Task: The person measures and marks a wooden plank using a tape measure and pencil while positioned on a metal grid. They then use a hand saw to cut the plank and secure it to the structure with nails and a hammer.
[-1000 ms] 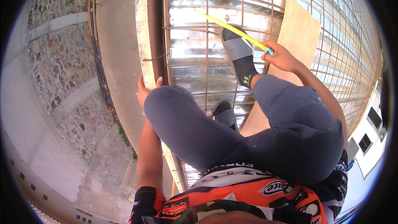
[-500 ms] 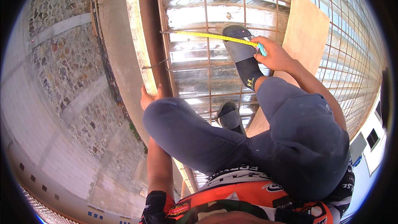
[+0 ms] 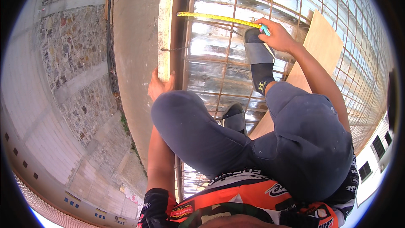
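Lots of room right, an edge left

Wire mesh [image 3: 350, 38] lies over shiny metal [image 3: 202, 71] on the right, with room to move. A long wooden board [image 3: 166, 29] runs near to far along the left edge. My left hand [image 3: 161, 85] is curled around it, thumb on one side. My right hand [image 3: 275, 36] pinches the teal end of the yellow tape [image 3: 219, 17], which reaches left, near the board. I think I'm measuring; next calls for a still, straight tape.

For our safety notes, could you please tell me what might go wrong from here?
The tape, extended from the right hand, might buckle or snap back. The right shoe, set among the bars, could catch on them. The bare left hand, gripping the board, might pick up splinters.
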Available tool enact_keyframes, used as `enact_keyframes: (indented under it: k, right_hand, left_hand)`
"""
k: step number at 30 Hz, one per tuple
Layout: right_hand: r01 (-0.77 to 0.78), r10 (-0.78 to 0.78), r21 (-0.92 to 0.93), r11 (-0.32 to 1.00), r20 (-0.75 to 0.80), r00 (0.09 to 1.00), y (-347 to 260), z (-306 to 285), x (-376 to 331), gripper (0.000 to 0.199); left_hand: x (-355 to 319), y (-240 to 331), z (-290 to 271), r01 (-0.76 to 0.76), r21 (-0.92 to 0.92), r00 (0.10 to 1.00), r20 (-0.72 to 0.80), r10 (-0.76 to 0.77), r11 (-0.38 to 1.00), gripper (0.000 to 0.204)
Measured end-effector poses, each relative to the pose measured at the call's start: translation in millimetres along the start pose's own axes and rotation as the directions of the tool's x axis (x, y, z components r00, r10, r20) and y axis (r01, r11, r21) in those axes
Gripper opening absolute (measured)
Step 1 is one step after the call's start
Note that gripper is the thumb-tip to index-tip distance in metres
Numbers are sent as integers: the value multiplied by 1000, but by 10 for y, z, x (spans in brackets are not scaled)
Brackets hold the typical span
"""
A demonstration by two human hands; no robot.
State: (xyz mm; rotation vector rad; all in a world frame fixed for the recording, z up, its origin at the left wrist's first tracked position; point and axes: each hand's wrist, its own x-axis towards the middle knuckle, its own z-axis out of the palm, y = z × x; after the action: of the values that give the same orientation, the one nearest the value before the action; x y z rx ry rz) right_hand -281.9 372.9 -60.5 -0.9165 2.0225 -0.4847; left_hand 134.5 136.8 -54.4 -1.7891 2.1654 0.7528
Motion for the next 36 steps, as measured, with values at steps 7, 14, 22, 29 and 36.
enact_keyframes:
  k: [7,14,22,29,36]
  right_hand:
    - [22,-24,-42,999,-46,999,-142,71,146,48]
    - [36,-39,-41,999,-82,996,-85,123,187,46]
    - [52,-54,-20,998,-106,993,-149,144,128,45]
    - [33,-37,-52,998,-90,995,-231,154,47,46]
    - [84,-91,-60,995,-125,988,-199,249,-96,46]
  left_hand:
    - [-30,-68,-32,-51,-81,998,-40,48,995,66]
    - [-34,-49,-33,-32,-43,999,-31,31,999,67]
    - [-12,-73,-16,-65,-58,998,-29,64,996,67]
    - [-17,-84,-24,-27,-84,1000,7,27,996,66]
    - [-29,-68,-46,-60,-107,998,-3,60,992,70]
